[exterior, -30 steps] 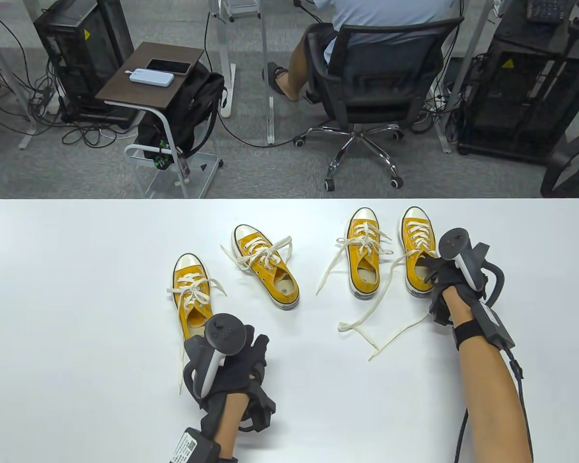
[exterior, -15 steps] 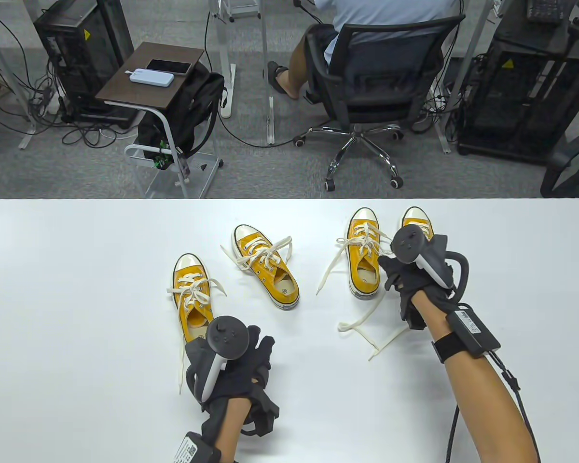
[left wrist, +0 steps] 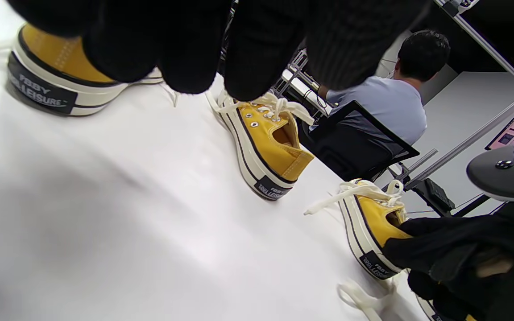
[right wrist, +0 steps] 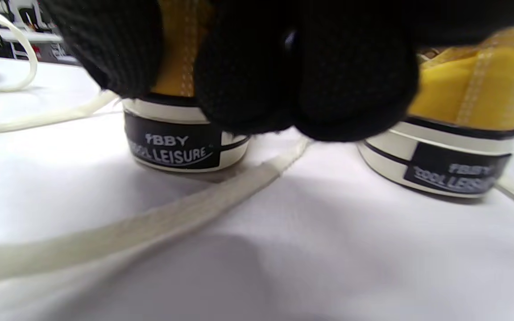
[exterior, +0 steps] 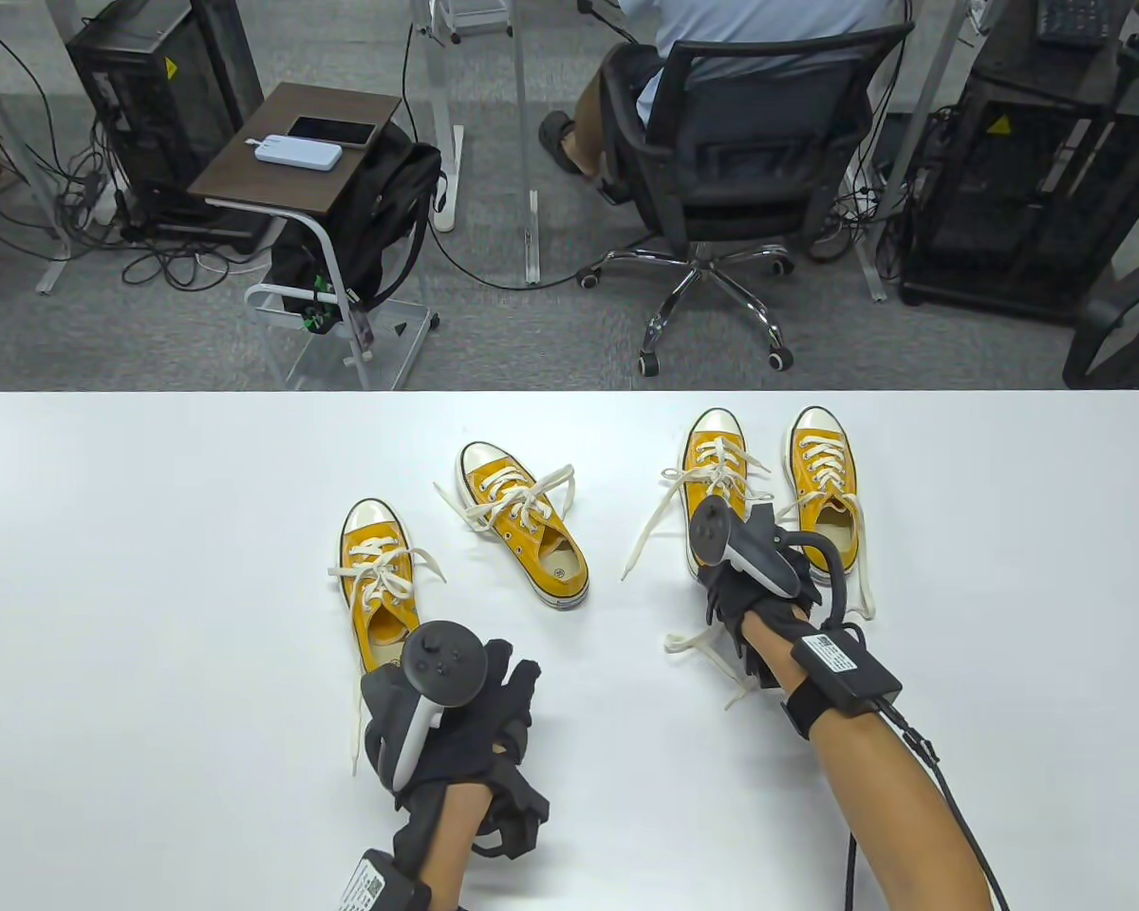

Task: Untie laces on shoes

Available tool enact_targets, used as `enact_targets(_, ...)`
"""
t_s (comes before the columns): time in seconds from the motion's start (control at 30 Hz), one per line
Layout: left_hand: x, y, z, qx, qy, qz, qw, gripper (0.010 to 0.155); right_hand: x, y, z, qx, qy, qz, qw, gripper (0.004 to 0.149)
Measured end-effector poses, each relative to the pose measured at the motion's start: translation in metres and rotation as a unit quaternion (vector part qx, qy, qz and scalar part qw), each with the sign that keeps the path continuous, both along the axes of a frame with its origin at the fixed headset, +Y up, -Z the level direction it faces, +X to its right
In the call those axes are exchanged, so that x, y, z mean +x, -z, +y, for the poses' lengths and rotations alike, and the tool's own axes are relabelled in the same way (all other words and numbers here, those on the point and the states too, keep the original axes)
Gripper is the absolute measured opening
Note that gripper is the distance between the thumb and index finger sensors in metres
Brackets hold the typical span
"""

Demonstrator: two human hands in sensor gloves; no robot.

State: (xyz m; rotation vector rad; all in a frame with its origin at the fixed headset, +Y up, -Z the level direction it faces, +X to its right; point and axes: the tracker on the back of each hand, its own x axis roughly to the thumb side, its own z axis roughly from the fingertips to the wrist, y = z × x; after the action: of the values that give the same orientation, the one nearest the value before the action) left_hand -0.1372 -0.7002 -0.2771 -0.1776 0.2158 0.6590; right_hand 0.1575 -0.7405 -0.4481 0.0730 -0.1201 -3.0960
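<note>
Laces first: four yellow canvas low-top sneakers with cream flat laces sit on the white table [exterior: 104, 531]. Far-right sneaker [exterior: 824, 489] has loose lace ends trailing toward the near edge; one long cream lace strand [exterior: 698, 645] lies on the table beside the right hand. Second-from-right sneaker [exterior: 717, 474] shows slack loops and a free end to its left. Centre sneaker [exterior: 522, 536], angled, and left sneaker [exterior: 375, 579] both carry loops across the eyelets; cannot tell from here whether those knots are fully undone.

Right hand [exterior: 755, 593] sits at the heels of the two right sneakers. In the right wrist view its fingers [right wrist: 310, 80] bunch close together just above the lace strand; whether they pinch it, cannot tell. Left hand [exterior: 451, 721] rests near the heel of the left sneaker; in the left wrist view its fingertips [left wrist: 185, 58] hang side by side, holding nothing visible.

Risks, as judged:
- Pulling the loose strand sideways could drag a light sneaker across the smooth table, since nothing pins the shoe.
- Tugging the wrong end on a looped shoe could tighten the knot rather than free it.
- Trailing strands lie under the right wrist; glove or tracker cable [exterior: 940, 788] may snag them.
- Bulky glove fabric may slip on flat lace.
</note>
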Motion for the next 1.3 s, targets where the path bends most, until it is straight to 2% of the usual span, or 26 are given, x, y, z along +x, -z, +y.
enact_targets(0.17,-0.001,-0.001,0.001,0.001,-0.001,0.001,1.000,0.063,0.001,-0.004,0.011,0.062,0.015,0.002,0.998,0.040)
enact_targets(0.3,-0.002,0.000,0.000,-0.002,-0.001,0.004,1.000,0.063,0.000,-0.009,0.028,0.072,0.024,0.020,0.997,0.041)
enact_targets(0.5,-0.003,-0.001,0.001,0.000,-0.008,0.005,1.000,0.063,-0.002,-0.030,0.071,0.092,0.054,0.042,0.993,0.042)
enact_targets(0.83,-0.003,-0.002,0.003,0.005,-0.011,0.002,1.000,0.063,-0.010,-0.097,0.154,0.123,0.098,0.079,0.984,0.042)
enact_targets(1.03,-0.008,-0.002,0.002,0.005,-0.022,0.009,1.000,0.063,-0.015,-0.150,0.195,0.118,0.127,0.124,0.977,0.043)
enact_targets(1.17,-0.011,-0.002,0.003,0.005,-0.026,0.014,1.000,0.063,-0.024,-0.181,0.207,0.105,0.122,0.155,0.975,0.043)
enact_targets(1.3,-0.013,-0.002,0.003,0.005,-0.030,0.017,0.999,0.063,-0.035,-0.208,0.210,0.084,0.107,0.185,0.973,0.043)
